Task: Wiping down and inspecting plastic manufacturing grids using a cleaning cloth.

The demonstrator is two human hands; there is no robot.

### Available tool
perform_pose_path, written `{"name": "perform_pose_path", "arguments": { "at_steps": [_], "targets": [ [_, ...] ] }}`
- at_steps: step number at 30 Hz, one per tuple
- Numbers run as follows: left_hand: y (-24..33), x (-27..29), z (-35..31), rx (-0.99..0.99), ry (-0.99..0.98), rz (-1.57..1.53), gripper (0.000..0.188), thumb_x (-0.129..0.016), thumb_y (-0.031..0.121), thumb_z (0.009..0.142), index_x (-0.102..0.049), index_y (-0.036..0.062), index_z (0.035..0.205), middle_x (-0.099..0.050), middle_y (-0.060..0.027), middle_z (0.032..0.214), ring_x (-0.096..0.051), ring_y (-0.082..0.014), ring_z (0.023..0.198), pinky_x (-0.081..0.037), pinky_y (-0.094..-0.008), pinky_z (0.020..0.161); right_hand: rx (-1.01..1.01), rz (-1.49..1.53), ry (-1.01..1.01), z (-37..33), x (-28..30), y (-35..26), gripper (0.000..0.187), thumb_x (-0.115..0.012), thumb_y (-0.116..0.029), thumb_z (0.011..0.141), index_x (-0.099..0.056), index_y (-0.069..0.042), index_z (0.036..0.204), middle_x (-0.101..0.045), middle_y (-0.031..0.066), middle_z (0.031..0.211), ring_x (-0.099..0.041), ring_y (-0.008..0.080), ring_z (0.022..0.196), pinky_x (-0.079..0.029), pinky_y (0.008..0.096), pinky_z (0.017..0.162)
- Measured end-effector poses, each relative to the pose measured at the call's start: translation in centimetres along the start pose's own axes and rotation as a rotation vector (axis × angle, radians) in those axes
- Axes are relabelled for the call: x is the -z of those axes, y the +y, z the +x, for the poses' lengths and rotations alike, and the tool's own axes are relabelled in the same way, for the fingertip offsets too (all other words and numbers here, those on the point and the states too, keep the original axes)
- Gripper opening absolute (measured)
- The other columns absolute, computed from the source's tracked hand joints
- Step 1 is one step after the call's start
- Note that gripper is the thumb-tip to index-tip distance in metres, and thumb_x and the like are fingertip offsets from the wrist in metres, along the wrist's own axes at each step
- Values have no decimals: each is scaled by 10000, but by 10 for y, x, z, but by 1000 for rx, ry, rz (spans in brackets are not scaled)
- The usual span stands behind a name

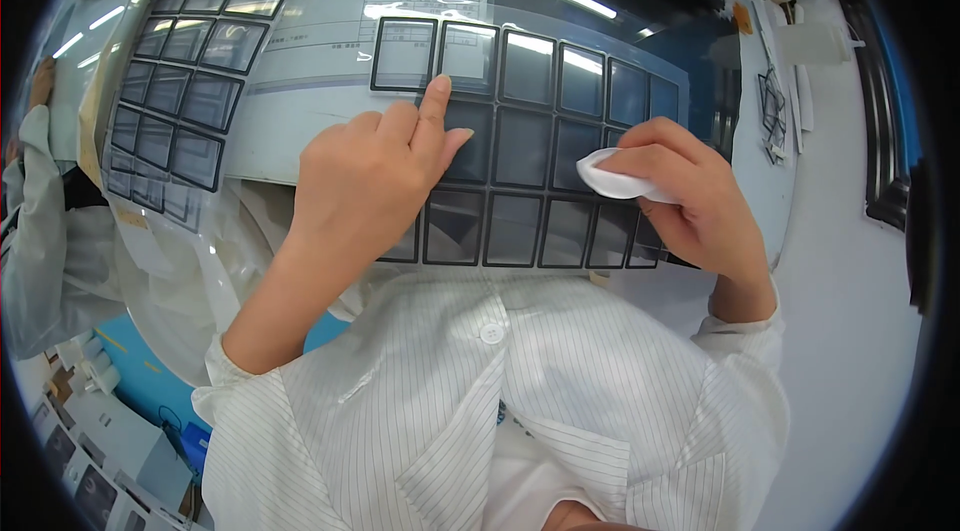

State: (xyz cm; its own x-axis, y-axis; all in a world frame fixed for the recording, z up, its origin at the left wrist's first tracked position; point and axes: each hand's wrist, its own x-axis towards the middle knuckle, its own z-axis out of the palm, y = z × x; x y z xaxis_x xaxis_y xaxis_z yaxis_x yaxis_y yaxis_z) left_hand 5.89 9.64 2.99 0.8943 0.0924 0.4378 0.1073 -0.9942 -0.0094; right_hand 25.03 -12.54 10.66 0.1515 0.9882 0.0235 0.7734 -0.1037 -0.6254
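Note:
A clear sheet bearing rows of black-framed rectangular panes (522,149) lies on the table in front of me. My left hand (368,166) reaches over its left part, index finger stretched out with the tip at a black frame line in the far row. The left thumb sticks out and the other fingers curl loosely; nothing is held. Over the right part of the sheet, my right hand (697,193) pinches a folded white wiping pad (612,179) between thumb and fingers. The pad's lower edge is close to the panes, though I cannot tell whether it touches.
A stack of similar black-framed sheets (180,66) lies at the left. Printed papers (325,6) show under a glossy clear cover beyond the sheet. Loose black frame pieces (772,116) lie at the far right. Another person's sleeve (40,231) shows at the left edge.

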Motion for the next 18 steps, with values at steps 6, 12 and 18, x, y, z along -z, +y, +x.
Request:
{"name": "perform_pose_path", "arguments": {
  "at_steps": [6,12,18],
  "targets": [
    [-4,26,-3,-27,266,-364,277,-807,115,776,-565,80,645,-418,-8,551,-411,-174,448,-294,-314,405,-168,-1,195,-41,12,2,389,-620,120,751,-617,-19,1115,-619,122,1015,-613,223,857,-479,267,767],
    [-18,45,-33,265,359,-484,338,-638,-5,920,-524,18,603,-418,-54,532,-363,-159,478,-269,-320,469,-91,-114,1185,-66,42,16,318,-676,-70,932,-545,-19,1217,-612,54,1063,-601,103,858,-489,227,746],
    [-27,44,-47,456,169,-401,417,-578,153,1015,-556,-11,633,-446,-62,537,-388,-141,504,-294,-308,503,180,-363,1403,-71,82,30,288,-662,-52,937,-576,-5,1208,-654,84,1076,-622,116,974,-512,242,877]
  ]
}}
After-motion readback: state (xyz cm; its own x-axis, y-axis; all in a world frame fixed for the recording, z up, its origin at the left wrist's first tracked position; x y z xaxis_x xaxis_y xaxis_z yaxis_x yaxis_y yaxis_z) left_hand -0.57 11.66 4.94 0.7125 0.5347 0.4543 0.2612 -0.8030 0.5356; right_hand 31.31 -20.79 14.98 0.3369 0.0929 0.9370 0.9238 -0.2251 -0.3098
